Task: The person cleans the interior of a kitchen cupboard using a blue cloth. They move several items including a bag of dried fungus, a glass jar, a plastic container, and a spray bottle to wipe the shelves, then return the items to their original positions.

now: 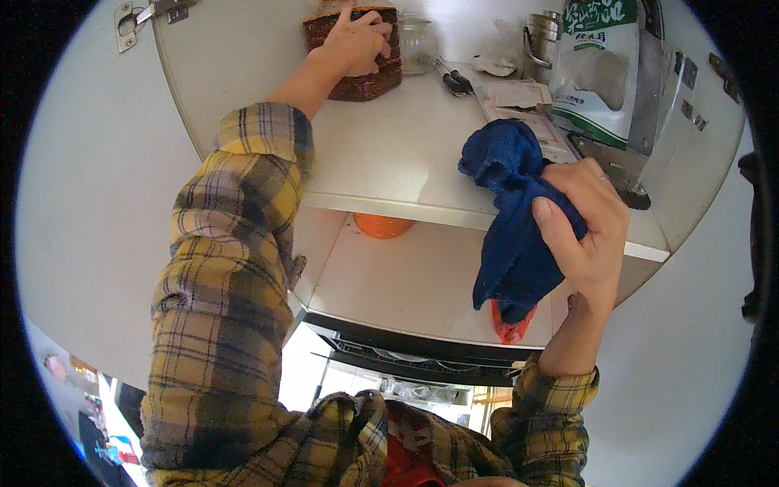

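My left hand point(359, 42) rests on the near side of a dark reddish-brown container or package point(356, 88) at the back left of the upper cabinet shelf point(377, 146); whether its fingers grip it, I cannot tell. A ribbed clear glass jar point(418, 49) stands just right of it. My right hand point(584, 225) holds a crumpled dark blue cloth point(523, 225) at the shelf's front edge, between thumb and fingers. The cloth's upper end lies over the shelf, and its lower end hangs in front of the compartment below.
Black-handled scissors or a similar tool point(456, 83), papers point(517, 100), a metal canister point(541, 45) and a green-and-white plastic food bag point(596, 73) crowd the right side. Below are an orange bowl-like object point(383, 226) and a red plastic bag point(511, 332). A hinged door point(109, 152) stands open at left.
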Action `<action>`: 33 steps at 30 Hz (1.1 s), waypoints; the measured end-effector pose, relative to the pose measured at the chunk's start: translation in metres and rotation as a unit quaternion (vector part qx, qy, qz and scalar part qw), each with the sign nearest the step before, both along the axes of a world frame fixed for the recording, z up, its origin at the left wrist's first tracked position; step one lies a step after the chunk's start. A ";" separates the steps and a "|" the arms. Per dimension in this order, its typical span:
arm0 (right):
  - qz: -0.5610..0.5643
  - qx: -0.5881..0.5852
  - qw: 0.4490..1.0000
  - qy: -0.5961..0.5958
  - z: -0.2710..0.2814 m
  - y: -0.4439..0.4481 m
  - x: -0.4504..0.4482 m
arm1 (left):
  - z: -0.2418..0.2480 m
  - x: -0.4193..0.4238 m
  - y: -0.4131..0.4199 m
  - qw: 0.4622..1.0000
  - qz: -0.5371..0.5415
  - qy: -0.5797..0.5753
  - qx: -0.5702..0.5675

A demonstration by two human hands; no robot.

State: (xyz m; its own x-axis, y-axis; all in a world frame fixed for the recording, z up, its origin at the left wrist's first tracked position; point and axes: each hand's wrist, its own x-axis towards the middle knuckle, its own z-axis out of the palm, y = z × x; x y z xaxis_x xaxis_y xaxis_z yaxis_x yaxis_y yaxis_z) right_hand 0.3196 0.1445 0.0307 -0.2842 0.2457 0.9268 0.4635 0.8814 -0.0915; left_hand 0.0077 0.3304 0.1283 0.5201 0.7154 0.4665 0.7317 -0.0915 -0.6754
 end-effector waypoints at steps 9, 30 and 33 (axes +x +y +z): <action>0.087 -0.043 0.995 -0.024 0.004 -0.005 0.007 | -0.015 -0.025 0.009 0.991 -0.098 -0.017 0.087; 0.325 -0.341 0.876 0.101 0.001 -0.014 0.036 | 0.032 0.314 -0.123 0.798 -0.329 -0.463 -0.201; 0.317 -0.364 0.869 0.113 -0.001 -0.014 0.038 | 0.019 0.316 -0.114 0.816 -0.300 -0.457 -0.186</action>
State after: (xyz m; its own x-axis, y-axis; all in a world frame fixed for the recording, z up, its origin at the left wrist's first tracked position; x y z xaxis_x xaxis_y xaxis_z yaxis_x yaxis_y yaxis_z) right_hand 0.3574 0.1304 0.0299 -0.4074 0.6506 0.6409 -0.1951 0.6236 -0.7570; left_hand 0.3239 0.2165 0.1475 0.3852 0.6403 0.6646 0.6615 -0.6937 0.2850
